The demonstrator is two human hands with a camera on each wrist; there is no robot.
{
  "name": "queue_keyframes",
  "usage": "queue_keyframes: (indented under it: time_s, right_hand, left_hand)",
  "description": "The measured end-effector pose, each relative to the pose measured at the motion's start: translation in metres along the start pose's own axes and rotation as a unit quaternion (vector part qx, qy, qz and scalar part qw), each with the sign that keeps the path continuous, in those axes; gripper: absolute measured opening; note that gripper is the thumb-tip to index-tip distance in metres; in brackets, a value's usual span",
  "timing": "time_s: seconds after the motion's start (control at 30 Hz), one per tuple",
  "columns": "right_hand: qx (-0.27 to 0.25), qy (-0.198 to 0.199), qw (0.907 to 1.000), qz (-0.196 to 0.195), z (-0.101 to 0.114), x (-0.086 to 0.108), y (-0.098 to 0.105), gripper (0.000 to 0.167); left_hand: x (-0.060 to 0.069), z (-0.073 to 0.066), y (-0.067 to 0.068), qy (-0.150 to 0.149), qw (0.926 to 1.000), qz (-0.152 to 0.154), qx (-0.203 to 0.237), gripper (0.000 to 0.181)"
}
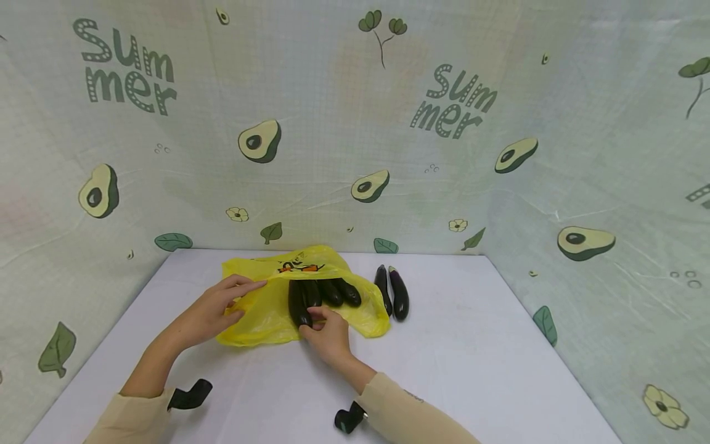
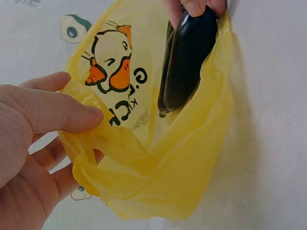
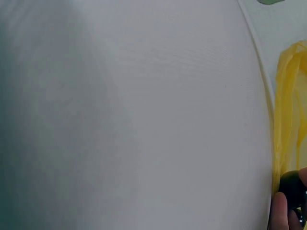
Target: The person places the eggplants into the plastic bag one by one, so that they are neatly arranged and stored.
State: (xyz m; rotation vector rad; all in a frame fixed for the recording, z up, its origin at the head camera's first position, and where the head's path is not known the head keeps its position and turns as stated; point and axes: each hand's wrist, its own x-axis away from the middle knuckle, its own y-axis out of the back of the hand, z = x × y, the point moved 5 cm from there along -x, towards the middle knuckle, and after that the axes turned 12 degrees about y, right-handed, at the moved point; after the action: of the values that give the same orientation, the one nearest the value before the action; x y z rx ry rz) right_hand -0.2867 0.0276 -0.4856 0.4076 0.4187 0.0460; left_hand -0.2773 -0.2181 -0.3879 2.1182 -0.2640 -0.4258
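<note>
A yellow plastic bag (image 1: 255, 308) lies on its side with its mouth towards me, and a cartoon duck print shows in the left wrist view. Several dark eggplants (image 1: 346, 291) lie side by side in the mouth. My left hand (image 1: 213, 308) holds the bag's left edge, the thumb (image 2: 72, 115) on the plastic and other fingers behind it. With thumb and fingertips, my right hand (image 1: 330, 336) grips the near end of the leftmost eggplant (image 1: 297, 302). The far ends of the eggplants are hidden under the bag's upper layer.
Two more eggplants (image 1: 399, 295) lie on the white table (image 1: 455, 351) just right of the bag. A patterned cloth (image 1: 310, 92) hangs behind the table and along its sides. Black wrist mounts (image 1: 190, 394) stick out from both sleeves.
</note>
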Motion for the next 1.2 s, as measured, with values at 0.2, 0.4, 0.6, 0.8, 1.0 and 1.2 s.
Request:
queue_keyframes:
  time_s: [0.2,0.4,0.6,0.8,1.0,1.2]
  right_hand:
    - [-0.003,0.002,1.0,-0.008,0.002,-0.002,-0.001,0.035]
    - [-0.005,-0.016,0.9998,-0.012,-0.001,-0.006,-0.003,0.034]
    - [0.001,-0.022,0.9995,-0.023,-0.002,-0.008,-0.005,0.032]
    - [0.004,-0.03,0.999,-0.034,-0.002,-0.01,-0.005,0.028]
    - [0.017,-0.038,0.9984,-0.037,-0.002,-0.011,-0.005,0.026]
    - [0.026,-0.059,0.9971,-0.04,-0.007,-0.015,-0.009,0.024]
  left_hand:
    - [0.001,0.0,0.0,-0.002,1.0,0.0,0.005,0.069]
    - [0.001,0.0,0.0,0.0,1.0,0.0,0.005,0.07]
    - [0.0,-0.001,-0.001,0.001,1.0,0.0,0.001,0.07]
    - [0.001,-0.001,-0.001,0.0,1.0,-0.001,-0.001,0.07]
    - [0.001,0.0,-0.001,-0.003,1.0,-0.001,0.005,0.07]
    - [0.002,0.0,-0.002,-0.007,0.9999,-0.006,0.009,0.07]
